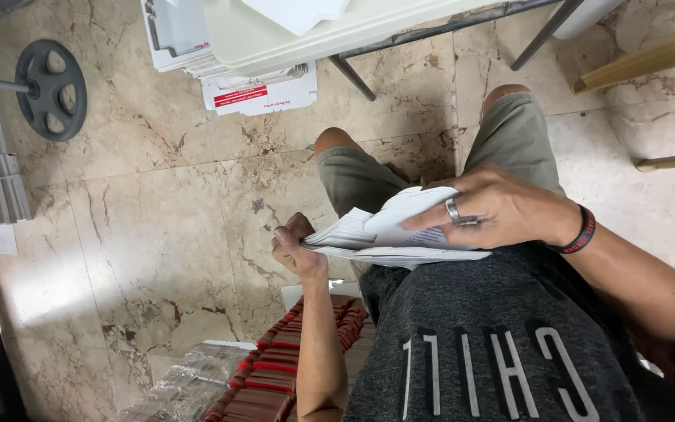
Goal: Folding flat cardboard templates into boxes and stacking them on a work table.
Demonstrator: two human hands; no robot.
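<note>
I am seated and hold a stack of white paper sheets or envelopes (pixel 388 234) over my lap. My left hand (pixel 294 248) grips the stack's left end, thumb on top. Lying across the top right of the stack, my right hand (pixel 494 209) has its fingers curled around a bent upper sheet; it wears a ring, and a dark band circles the wrist. My knees in olive shorts point toward a table.
A cream folding table (pixel 275 39) stands ahead with flat white boxes (pixel 255 92) under it. A box of red-brown packets (pixel 275 375) and clear-wrapped bundles (pixel 185 387) lie by my left side. A grey weight plate (pixel 52 90) rests far left, wooden chair legs (pixel 650 59) at right.
</note>
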